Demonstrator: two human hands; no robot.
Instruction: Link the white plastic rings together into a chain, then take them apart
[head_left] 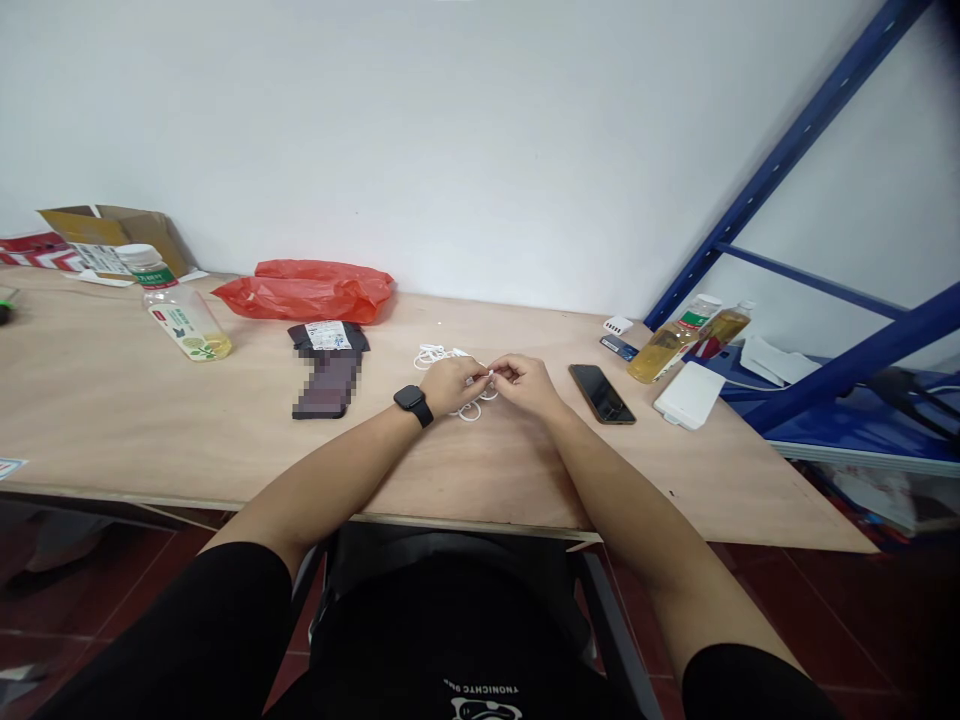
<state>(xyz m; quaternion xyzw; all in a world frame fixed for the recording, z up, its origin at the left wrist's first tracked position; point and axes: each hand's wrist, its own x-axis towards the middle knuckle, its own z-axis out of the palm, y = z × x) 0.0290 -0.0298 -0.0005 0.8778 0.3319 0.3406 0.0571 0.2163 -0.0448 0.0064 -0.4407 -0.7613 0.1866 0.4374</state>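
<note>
Both hands meet above the middle of the wooden table, fingertips almost touching. A thin white cable (470,415) is looped beneath them, and a small bundle of it shows behind my left hand. My left hand (450,384), with a black watch (412,400) on its wrist, pinches the cable. Facing it, my right hand (525,383) pinches a small white part of the same cable. The fingers partly cover the held part, so I cannot tell what sort of cable end it is.
Right of my hands are a phone (601,393), a white box (689,395), a drink bottle (667,345) and a blue metal rack (862,385). To the left lie a dark pouch (326,375), a red plastic bag (307,292), a tilted bottle (184,315) and a cardboard box (142,230).
</note>
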